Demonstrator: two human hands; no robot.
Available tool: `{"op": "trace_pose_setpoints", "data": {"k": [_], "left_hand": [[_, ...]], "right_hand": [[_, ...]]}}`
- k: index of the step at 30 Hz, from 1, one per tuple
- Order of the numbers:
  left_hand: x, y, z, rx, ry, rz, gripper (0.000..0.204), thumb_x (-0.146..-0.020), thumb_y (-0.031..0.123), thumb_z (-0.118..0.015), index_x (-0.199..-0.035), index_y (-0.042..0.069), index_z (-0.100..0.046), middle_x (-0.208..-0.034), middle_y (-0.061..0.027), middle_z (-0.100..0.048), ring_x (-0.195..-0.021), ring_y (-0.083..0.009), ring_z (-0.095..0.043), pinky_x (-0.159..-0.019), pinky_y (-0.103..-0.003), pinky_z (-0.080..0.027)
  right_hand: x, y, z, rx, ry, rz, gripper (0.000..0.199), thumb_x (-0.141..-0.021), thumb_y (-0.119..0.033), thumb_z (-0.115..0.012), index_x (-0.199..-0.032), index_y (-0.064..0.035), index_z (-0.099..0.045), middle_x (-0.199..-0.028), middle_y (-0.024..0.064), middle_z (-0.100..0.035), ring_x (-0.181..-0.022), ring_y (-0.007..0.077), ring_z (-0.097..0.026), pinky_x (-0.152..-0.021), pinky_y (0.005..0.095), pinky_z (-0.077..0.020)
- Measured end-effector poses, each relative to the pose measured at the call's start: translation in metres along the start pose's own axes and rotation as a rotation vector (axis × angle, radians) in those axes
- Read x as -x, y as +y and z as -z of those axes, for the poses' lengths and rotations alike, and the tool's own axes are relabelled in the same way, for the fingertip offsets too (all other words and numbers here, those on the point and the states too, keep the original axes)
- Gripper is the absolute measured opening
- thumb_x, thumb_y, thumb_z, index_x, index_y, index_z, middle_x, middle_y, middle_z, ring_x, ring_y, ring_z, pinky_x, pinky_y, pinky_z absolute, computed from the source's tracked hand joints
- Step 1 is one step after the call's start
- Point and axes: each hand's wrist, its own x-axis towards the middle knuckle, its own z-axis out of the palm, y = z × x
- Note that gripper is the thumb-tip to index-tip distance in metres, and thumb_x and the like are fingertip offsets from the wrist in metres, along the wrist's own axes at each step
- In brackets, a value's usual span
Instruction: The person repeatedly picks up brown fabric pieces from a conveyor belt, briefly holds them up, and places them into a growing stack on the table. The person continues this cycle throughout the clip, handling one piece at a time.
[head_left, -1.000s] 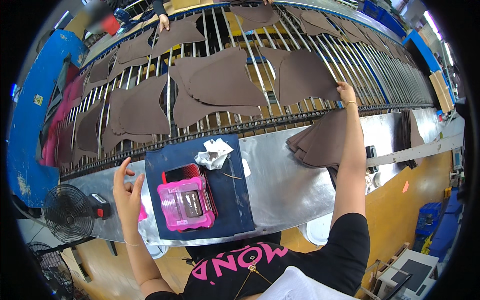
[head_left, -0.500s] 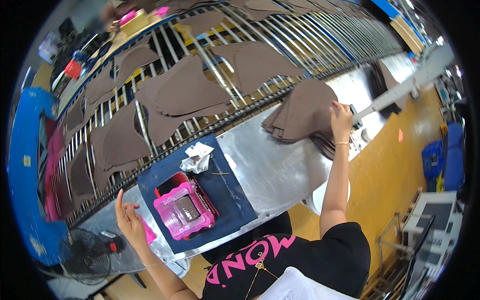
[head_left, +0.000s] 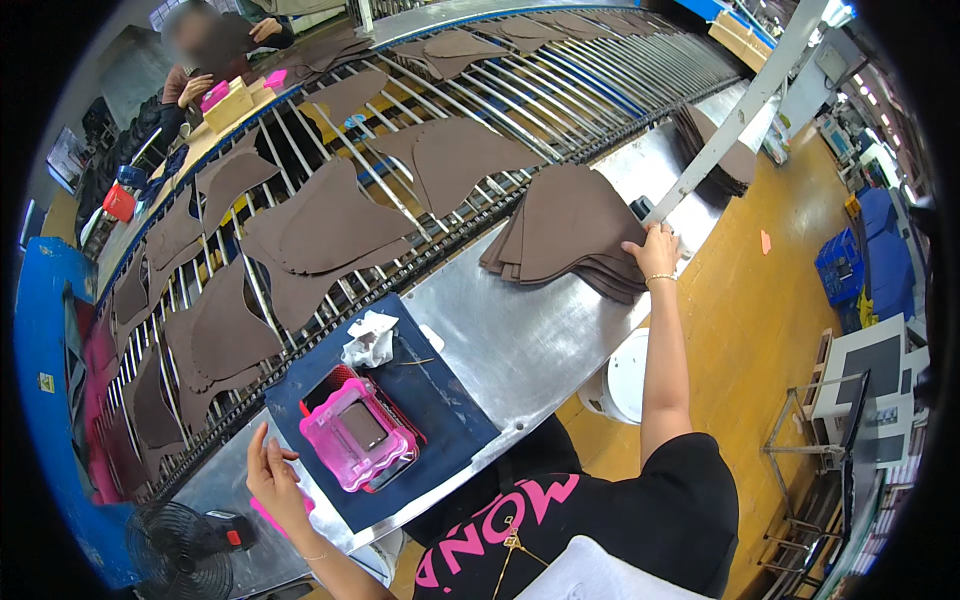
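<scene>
My right hand [head_left: 655,252] reaches far out and grips the right edge of a stack of brown cut leather pieces [head_left: 570,225] lying on the steel table [head_left: 520,345]. My left hand [head_left: 270,478] is held upright with fingers stretched at the near-left corner of a dark blue mat [head_left: 440,400]. A small pink object [head_left: 262,513] lies just under its palm. A pink plastic tray [head_left: 358,436] sits on the mat right beside that hand. A crumpled white cloth [head_left: 368,340] lies at the mat's far edge.
Many more brown pieces [head_left: 330,225] lie spread on the roller conveyor [head_left: 560,90] behind the table. A second brown stack [head_left: 725,150] sits farther right by a slanted white post [head_left: 740,110]. Another person [head_left: 205,60] works at the far side. A black fan [head_left: 175,545] stands at lower left.
My right hand has moved from a brown piece on the rollers to the stack on the steel table. The view has swung right. My left hand stays by the mat.
</scene>
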Motion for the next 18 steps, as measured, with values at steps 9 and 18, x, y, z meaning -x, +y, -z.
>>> {"op": "trace_pose_setpoints", "data": {"k": [9,18], "left_hand": [[-0.003,-0.003,0.011,-0.035,0.014,-0.127,0.024,-0.096,0.015,-0.055,-0.115,0.002,-0.063,-0.081,-0.0027,-0.058,-0.053,-0.0021,-0.041,-0.045,-0.018,-0.032],[-0.027,0.055,-0.031,0.006,-0.024,-0.422,0.035,-0.090,0.017,-0.063,-0.123,0.002,-0.059,-0.129,-0.0087,-0.049,-0.099,-0.0156,-0.058,-0.084,-0.025,-0.046]], "right_hand": [[0.063,-0.079,0.112,-0.312,0.042,0.384,0.019,-0.092,-0.018,-0.056,-0.105,-0.0062,-0.064,-0.074,0.0171,-0.066,-0.060,0.0284,-0.064,-0.057,0.0388,-0.0513],[0.155,-0.174,0.137,-1.363,-0.396,0.626,0.024,-0.097,-0.018,-0.054,-0.111,0.0005,-0.059,-0.077,0.0039,-0.063,-0.050,0.0091,-0.059,-0.044,0.0191,-0.0482]]}}
